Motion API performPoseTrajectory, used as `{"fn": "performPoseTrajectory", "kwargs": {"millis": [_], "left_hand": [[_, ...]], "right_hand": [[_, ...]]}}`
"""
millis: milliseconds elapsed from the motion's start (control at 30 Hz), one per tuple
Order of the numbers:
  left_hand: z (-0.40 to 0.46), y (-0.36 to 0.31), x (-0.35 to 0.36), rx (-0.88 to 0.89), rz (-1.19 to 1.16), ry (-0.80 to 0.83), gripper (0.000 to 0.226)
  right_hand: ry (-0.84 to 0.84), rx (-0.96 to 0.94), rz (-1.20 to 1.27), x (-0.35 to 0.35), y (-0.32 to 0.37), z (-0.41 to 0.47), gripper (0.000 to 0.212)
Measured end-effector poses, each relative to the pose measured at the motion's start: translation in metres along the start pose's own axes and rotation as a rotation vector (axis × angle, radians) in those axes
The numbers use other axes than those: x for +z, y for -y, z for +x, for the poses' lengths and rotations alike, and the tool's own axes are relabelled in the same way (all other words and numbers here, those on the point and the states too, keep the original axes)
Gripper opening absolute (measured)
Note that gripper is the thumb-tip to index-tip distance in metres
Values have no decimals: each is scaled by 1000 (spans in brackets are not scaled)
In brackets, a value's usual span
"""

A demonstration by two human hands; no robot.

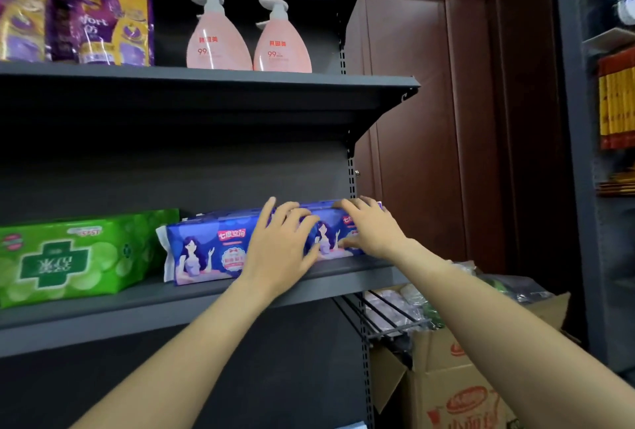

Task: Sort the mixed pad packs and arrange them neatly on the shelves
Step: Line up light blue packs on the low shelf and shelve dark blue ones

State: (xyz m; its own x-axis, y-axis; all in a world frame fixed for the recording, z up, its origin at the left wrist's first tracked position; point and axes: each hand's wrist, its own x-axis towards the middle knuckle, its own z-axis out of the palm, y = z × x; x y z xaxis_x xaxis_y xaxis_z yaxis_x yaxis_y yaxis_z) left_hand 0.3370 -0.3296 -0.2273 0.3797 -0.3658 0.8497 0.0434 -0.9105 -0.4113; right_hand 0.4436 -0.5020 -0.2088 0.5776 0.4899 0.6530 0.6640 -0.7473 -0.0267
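Two blue pad packs stand side by side on the grey middle shelf [171,305]. The left blue pack [206,250] shows a drawn figure on its front. My left hand [281,243] lies flat with spread fingers across the seam between the two packs. My right hand [372,226] holds the right blue pack [330,239], fingers over its top edge and thumb on its front. A green pad pack [68,256] lies at the shelf's left end, its print upside down.
The upper shelf [206,78] carries purple and yellow packs [103,23] and two pink pump bottles [220,36]. A wire basket [388,315] and an open cardboard box [457,377] with goods sit at the lower right, before a brown door [429,119].
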Motion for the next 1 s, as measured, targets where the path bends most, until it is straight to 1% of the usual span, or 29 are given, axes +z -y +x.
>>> {"fn": "performPoseTrajectory", "kwargs": {"millis": [67, 167, 233, 400, 500, 600, 667, 733, 833, 900, 933, 1000], "left_hand": [[-24, 7, 6, -60, 28, 24, 40], [-32, 2, 5, -138, 17, 69, 44], [-30, 5, 10, -135, 9, 77, 44], [-30, 8, 12, -147, 23, 95, 40], [-29, 9, 14, -142, 36, 107, 38], [-28, 11, 15, -136, 32, 103, 39], [-29, 10, 14, -130, 18, 105, 39], [-26, 10, 13, -115, 13, 83, 39], [-20, 12, 10, -28, 1, -54, 30], [-20, 12, 3, 26, -17, -160, 21], [-23, 13, -4, 22, -31, -188, 19], [-42, 7, -22, -15, -97, -220, 18]], "right_hand": [[46, 14, 28, 11, 0, 13, 74], [83, 38, 7, 22, -4, 27, 73], [78, 64, -29, 32, -2, 41, 70], [128, 134, -107, 47, 8, 64, 72], [133, 109, -80, 49, 5, 67, 72], [154, 55, -141, 42, 3, 59, 72], [78, 14, -74, 35, 8, 47, 66], [-38, -39, -22, 26, 19, 30, 54], [-291, -149, -28, 15, 37, -9, 29], [-491, -188, -107, 13, 49, -42, 21], [-545, -172, -122, 13, 58, -59, 19], [-576, -143, -89, 15, 74, -103, 15]]}}
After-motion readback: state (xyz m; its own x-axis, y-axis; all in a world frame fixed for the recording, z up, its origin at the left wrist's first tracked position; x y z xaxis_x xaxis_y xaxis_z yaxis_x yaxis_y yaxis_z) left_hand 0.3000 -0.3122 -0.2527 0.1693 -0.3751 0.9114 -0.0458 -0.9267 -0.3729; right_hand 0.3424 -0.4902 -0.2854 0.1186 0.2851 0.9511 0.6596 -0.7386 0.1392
